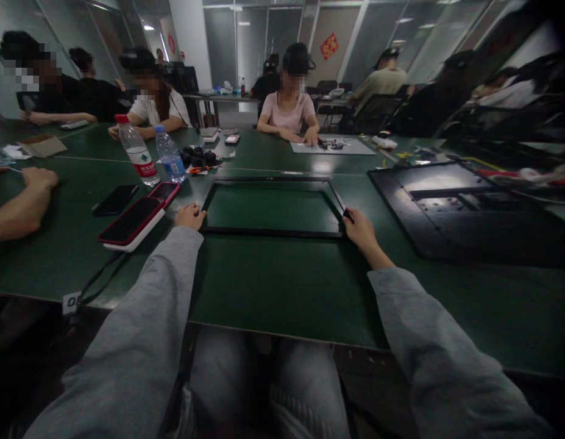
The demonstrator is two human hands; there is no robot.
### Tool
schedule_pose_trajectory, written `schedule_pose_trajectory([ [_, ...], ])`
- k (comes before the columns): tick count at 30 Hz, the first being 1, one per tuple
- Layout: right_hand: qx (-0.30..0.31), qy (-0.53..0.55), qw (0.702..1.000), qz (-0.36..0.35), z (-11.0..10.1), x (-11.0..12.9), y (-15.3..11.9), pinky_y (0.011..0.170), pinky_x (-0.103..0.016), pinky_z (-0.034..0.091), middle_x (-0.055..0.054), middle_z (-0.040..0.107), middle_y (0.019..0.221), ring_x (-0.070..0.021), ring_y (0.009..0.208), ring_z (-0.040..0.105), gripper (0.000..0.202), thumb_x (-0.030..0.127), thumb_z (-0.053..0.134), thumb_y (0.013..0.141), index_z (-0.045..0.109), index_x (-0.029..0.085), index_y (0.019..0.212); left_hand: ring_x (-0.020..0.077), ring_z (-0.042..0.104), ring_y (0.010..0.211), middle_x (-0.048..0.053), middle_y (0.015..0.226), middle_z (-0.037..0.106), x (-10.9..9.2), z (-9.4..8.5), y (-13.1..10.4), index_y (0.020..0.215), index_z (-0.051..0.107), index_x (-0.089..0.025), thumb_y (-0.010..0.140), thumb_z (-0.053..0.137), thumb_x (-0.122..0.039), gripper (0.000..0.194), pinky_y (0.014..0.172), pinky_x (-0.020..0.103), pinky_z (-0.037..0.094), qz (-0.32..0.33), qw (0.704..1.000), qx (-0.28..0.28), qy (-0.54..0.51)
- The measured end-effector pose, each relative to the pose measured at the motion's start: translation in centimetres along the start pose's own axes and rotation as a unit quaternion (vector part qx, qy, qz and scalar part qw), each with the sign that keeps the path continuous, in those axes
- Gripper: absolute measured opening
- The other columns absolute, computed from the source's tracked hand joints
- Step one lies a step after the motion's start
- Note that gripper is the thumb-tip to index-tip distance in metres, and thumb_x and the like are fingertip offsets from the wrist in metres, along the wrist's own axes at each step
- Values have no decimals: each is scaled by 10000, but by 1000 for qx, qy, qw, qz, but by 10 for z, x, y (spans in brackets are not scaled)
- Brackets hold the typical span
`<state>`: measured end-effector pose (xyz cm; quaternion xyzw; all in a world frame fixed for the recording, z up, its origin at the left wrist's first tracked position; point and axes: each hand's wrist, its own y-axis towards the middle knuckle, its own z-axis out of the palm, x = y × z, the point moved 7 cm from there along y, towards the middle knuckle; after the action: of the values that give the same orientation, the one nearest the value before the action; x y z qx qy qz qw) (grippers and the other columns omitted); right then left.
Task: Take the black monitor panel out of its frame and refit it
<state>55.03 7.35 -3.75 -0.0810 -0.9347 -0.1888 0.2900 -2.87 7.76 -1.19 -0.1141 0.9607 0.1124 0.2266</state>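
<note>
A thin black rectangular frame (273, 233) lies over the green table (282, 286), and the green surface shows through its middle. My left hand (189, 216) grips its left side, with the thumb towards the inside. At the opposite side, my right hand (359, 229) has its fingers closed round the right edge near the lower right corner. Whether the frame rests flat or is slightly raised, I cannot tell.
Left of the frame are phones (132, 219), a red-capped bottle (138, 152) and a blue-capped bottle (169, 155). A large black panel (465, 213) lies at the right. Another person's arm (19, 207) rests at far left; a person (289, 110) sits opposite.
</note>
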Motion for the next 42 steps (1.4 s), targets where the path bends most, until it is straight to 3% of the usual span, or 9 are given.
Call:
schedule_pose_trajectory([
  [3,7,-19,1000,4,0,1,0,1138,-525,473,-186,687,1391,-355,1334,624,547,289,489,958,602,129,1468,271,414,1531,53,1614,536,-2,0,-2,1394,703,-230,998,542,-372,451,1262,395,321,-6,998,18,56],
  [12,24,-24,999,4,1,2,0,1144,-508,469,-215,663,1417,-355,1337,623,567,271,495,957,587,80,1483,296,416,1532,53,1625,521,-2,0,-1,1391,704,-237,1005,547,-400,448,1250,451,351,2,997,25,71],
  [24,-1,19,1000,0,1,-3,5,1138,-521,492,-159,716,1350,-320,1284,664,493,249,565,895,677,153,1365,321,424,1523,102,1612,531,-4,-2,-3,1386,705,-185,983,570,-375,465,1253,471,342,4,999,18,47],
  [28,-18,34,999,-5,-3,-1,3,1110,-536,507,-149,750,1268,-318,1216,693,457,255,560,877,709,167,1299,326,450,1499,81,1578,571,-5,-3,-3,1365,723,-228,965,588,-359,442,1235,496,366,12,999,9,45],
  [33,-32,49,998,-21,-9,7,2,1072,-491,522,-176,741,1235,-311,1149,703,489,261,561,828,712,137,1277,317,444,1508,85,1614,530,-3,-1,-2,1384,711,-199,992,551,-378,460,1235,467,372,15,997,18,68],
  [38,-32,20,998,-57,-8,5,9,1042,-549,521,-161,747,1131,-330,1084,693,553,248,609,728,713,154,1263,310,441,1515,86,1622,520,-5,-2,-3,1397,703,-195,997,549,-385,469,1228,458,386,15,997,25,70],
  [42,-32,29,997,-69,-5,-1,11,1043,-534,529,-156,750,1132,-319,1091,698,568,216,594,722,709,163,1276,296,456,1500,71,1599,550,-6,-4,-5,1393,710,-212,984,564,-377,464,1230,436,380,9,998,12,64],
])
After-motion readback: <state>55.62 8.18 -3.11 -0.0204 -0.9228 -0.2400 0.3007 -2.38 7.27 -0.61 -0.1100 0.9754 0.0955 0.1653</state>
